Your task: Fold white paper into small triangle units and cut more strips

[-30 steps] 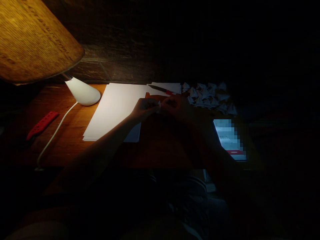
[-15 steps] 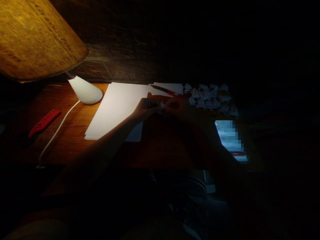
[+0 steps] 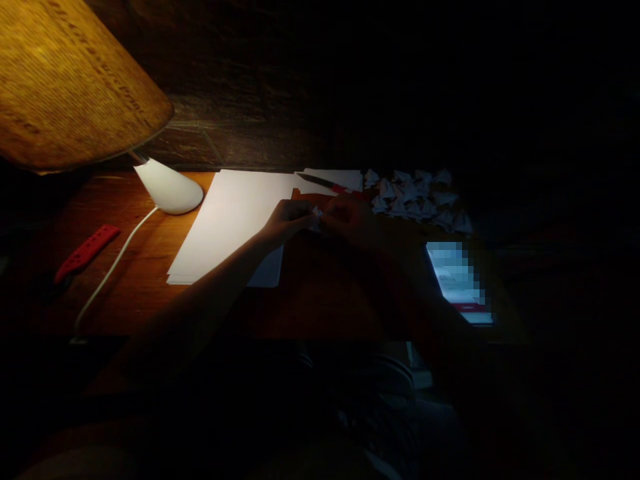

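Everything, with both hands, sits a little lower and more left in the frame than half a second ago. Near the middle of the frame, the left hand [image 3: 286,220] and right hand [image 3: 353,220] pinch a small white paper [image 3: 317,215] between their fingertips. It is too dark to see its folds well. Big white sheets [image 3: 235,213] lie on the desk [image 3: 325,307] by the left hand. A knife [image 3: 316,180] lies past the hands, and many pointy folded papers [image 3: 400,193] sit at the upper right. A bright screen [image 3: 453,277] glows at the lower right.
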A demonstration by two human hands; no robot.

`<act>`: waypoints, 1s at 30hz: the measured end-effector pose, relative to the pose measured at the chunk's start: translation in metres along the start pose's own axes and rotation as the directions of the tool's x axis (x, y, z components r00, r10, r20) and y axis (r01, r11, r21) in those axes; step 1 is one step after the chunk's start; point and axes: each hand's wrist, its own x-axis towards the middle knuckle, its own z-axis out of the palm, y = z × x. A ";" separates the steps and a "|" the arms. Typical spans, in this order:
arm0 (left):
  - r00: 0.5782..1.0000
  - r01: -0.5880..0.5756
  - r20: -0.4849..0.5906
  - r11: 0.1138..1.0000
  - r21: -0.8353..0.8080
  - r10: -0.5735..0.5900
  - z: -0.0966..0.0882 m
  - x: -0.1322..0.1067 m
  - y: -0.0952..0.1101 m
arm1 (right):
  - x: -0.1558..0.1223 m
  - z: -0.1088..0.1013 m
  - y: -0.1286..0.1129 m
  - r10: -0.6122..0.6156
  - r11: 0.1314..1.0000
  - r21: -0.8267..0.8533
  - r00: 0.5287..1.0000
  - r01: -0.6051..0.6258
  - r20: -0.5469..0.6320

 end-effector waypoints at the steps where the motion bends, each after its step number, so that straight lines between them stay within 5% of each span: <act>1: 0.999 -0.012 -0.031 1.000 0.005 0.012 0.000 0.000 -0.001 | 0.000 0.001 0.001 0.008 1.000 0.019 1.000 -0.007 -0.030; 5: 0.980 -0.057 -0.187 0.998 0.040 0.063 0.000 0.004 -0.004 | 0.002 0.004 0.010 0.139 0.987 0.105 0.972 -0.121 -0.189; 8: 0.967 -0.077 -0.239 0.996 0.039 0.084 0.001 0.005 -0.005 | 0.003 0.003 0.015 0.225 0.966 0.168 0.962 -0.199 -0.155; 14: 0.969 -0.071 -0.234 0.996 0.057 0.082 0.000 0.004 -0.005 | -0.001 0.003 0.006 0.262 0.955 0.152 0.965 -0.256 -0.023; 30: 0.964 -0.104 -0.239 0.993 0.057 0.115 0.001 0.006 -0.002 | -0.002 0.007 0.003 0.240 0.946 0.231 0.970 -0.227 -0.027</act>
